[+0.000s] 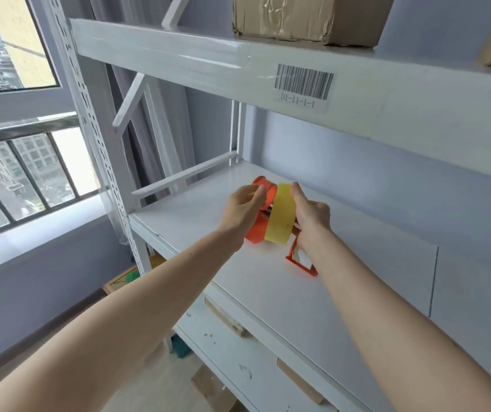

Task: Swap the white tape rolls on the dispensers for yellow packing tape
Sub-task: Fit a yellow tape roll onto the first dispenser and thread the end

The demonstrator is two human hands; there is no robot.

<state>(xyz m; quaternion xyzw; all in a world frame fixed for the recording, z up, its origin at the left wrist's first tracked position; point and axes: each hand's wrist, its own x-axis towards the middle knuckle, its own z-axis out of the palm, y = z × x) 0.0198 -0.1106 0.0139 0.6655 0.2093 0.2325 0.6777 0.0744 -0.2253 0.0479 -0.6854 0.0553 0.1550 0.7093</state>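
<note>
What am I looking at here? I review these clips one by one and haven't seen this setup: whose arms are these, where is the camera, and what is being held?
No robot here: a person wears one wide-angle camera on the head, so you look down their own arms. They work at a white shelf. The right hand grips a yellow tape roll standing on edge. The left hand holds an orange tape dispenser against the roll's left side. An orange handle-like part lies below the right wrist. Cardboard boxes sit on the shelf above, which carries a barcode label.
</note>
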